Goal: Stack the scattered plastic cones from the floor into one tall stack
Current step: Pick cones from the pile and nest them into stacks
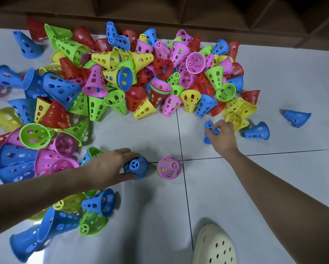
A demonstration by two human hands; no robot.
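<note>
Head view, near to far. A cream clog (215, 244) stands on the white tiled floor (274, 178) at the bottom edge, so the person is evidently bending over the work. Loose blue and green cones lie on their sides by the left forearm.

Further out, the left hand (110, 166) has fingers and thumb curled round an upright blue cone (136, 167), tip up. Judged purpose: steadying it as a base, or setting it down. Just beside it, apart, stands an upright pink stack (169, 167); green shows through its holes, so at least one cone sits nested inside. It appears to be the stack being built, and it is low.

The right hand (221, 135) reaches further out and pinches a fallen blue cone (209, 131) near its narrow end, probably the easiest purchase for lifting.

Beyond lies the main heap (140, 73) of mixed-colour cones against a dark wooden shelf (198, 10). Most of the task remains.
</note>
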